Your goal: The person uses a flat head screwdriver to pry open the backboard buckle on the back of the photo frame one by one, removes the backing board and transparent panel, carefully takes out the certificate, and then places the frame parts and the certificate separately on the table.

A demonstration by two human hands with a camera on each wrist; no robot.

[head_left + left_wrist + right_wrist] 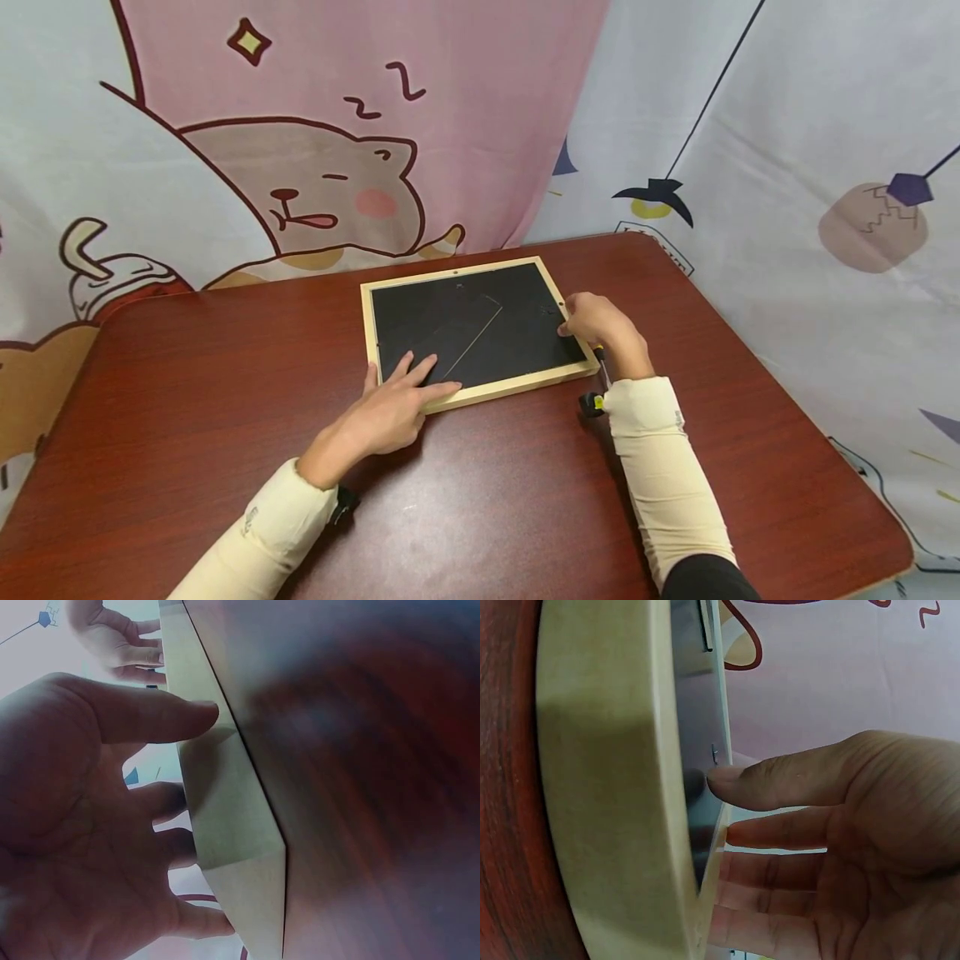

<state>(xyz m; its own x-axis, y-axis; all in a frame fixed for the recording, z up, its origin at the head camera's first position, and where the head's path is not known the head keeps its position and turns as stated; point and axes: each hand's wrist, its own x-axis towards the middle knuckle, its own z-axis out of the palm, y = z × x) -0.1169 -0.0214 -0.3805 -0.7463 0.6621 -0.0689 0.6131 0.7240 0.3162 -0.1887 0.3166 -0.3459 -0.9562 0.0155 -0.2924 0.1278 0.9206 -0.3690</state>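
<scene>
A picture frame (517, 382) with a pale wooden border lies back up on the table, its black backing board (405, 321) showing. A thin pale slanting line crosses the board. At the near left corner my left hand (386, 412) rests with spread fingers on the frame and board; its thumb (169, 714) lies along the near side. My right hand (600, 321) is at the right border, beside a small dark spot on the wood. In the right wrist view its thumb (780, 780) reaches over the board near a small metal tab (714, 754), the other fingers extended by the border.
Just right of the frame lies a slim tool with a yellow-and-black end (599, 353), partly behind the right arm. A black-and-yellow tape measure (592, 405) sits by the right sleeve. The red-brown table (225, 375) meets a printed curtain (495, 125) at its back.
</scene>
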